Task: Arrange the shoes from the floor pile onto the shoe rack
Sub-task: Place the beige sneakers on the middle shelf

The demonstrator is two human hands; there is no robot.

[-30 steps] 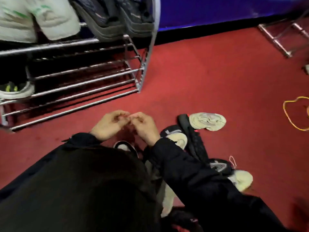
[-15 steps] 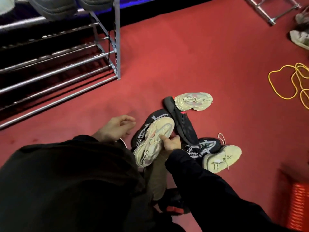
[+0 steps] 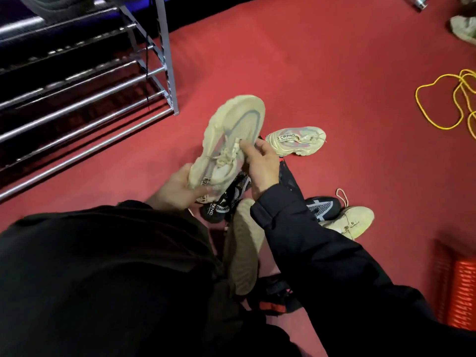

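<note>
A cream sneaker (image 3: 237, 130) with grey and pink panels is lifted off the red floor, toe pointing away from me. My left hand (image 3: 177, 189) grips its heel end and my right hand (image 3: 260, 163) pinches its laces at the tongue. Below it the floor pile holds a black knit shoe (image 3: 226, 199), a matching cream sneaker (image 3: 296, 140) on its side, another black shoe (image 3: 322, 206) and a pale cream shoe (image 3: 353, 220). The metal shoe rack (image 3: 103, 99) stands at the upper left, its lower bars bare where I can see them.
A yellow cord (image 3: 448, 101) lies coiled on the carpet at the right. An orange ribbed object (image 3: 461, 295) sits at the lower right edge. Another pale shoe (image 3: 463, 29) lies at the top right corner. My dark sleeves and lap fill the foreground.
The cream sneaker has been lifted from the pile and turned toe-forward. My left hand, empty before, now holds its heel; my right hand shifted onto the laces. The view moved right.
</note>
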